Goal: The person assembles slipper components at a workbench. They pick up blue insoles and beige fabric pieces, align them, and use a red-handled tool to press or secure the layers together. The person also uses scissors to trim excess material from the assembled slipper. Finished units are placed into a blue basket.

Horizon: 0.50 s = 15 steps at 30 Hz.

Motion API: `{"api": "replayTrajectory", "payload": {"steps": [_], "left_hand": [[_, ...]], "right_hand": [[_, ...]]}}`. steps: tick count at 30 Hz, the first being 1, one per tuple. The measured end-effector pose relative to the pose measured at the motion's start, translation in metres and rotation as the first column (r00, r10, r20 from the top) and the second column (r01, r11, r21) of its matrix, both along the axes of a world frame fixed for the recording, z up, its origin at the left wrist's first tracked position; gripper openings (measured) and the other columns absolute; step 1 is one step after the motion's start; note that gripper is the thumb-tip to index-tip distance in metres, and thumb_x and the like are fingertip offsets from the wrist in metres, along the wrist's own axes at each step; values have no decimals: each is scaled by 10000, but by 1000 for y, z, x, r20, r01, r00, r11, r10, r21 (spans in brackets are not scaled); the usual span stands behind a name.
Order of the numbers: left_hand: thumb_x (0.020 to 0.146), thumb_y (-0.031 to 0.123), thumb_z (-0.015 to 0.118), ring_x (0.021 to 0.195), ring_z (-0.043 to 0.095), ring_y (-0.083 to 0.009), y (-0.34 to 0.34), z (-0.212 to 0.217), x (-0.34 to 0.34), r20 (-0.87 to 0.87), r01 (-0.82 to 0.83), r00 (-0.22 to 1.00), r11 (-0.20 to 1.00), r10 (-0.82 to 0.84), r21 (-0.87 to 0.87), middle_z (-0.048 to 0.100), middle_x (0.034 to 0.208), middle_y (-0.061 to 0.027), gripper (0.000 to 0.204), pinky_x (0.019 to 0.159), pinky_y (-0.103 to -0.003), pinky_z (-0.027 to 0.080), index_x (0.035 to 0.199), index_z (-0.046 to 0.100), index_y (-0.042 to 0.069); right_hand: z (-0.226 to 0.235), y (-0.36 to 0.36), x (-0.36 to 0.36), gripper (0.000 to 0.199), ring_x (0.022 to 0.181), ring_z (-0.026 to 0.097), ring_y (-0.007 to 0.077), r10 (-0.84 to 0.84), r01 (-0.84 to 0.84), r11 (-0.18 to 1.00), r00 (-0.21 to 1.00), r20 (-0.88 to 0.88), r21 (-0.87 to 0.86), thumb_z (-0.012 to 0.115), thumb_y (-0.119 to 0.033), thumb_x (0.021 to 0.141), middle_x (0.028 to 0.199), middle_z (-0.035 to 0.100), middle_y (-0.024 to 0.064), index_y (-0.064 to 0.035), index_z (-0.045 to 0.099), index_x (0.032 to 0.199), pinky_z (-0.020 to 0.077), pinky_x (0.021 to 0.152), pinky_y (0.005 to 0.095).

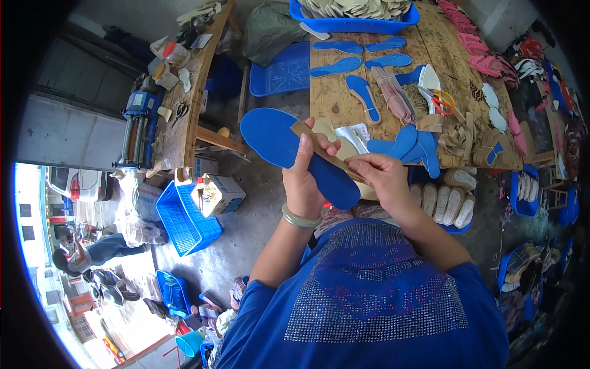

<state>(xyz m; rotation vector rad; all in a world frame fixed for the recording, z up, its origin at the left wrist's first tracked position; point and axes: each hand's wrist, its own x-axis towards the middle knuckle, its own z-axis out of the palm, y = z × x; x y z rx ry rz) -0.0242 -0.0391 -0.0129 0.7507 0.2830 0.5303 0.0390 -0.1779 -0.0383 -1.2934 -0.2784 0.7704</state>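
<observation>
- Head view: blue insole (289,150) held in the air just off the near edge of the wooden workbench (335,101), long axis slanting from upper left down to lower right, rounded end toward upper left.
- Left hand (305,178) clenched around the insole's middle, thumb on top.
- Right hand (382,175) pinching a tan strap (322,150) laid across the insole.
- Left of the workbench, on the floor: white boxy carton with yellow print (220,194), beside a blue plastic crate (186,221).
- On the workbench: more blue insoles (335,66), orange-handled scissors (441,101).
</observation>
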Motion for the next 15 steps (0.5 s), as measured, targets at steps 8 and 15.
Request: {"api": "replayTrajectory", "payload": {"steps": [8, 15], "left_hand": [[975, 300, 497, 744, 479, -131, 1, 2, -4, 32, -32, 999, 1000, 32, -1, 479, 827, -43, 441, 729, -317, 438, 1299, 385, 23], [965, 334, 511, 730, 496, -143, 3, 2, -8, 33, -68, 997, 998, 68, 4, 493, 826, -65, 527, 679, -308, 467, 1319, 340, -17]], "right_hand": [[-7, -1, -8, 236, 757, 611, 66, 66, -65, 998, 994, -91, 14, 654, -155, 880, 854, 687, 43, 32, 683, 1021, 482, 676, 195], [3, 2, -11, 238, 738, 601, 58, 76, -80, 996, 994, -79, -49, 654, -146, 877, 852, 685, 45, 42, 680, 1019, 477, 661, 186]]}}
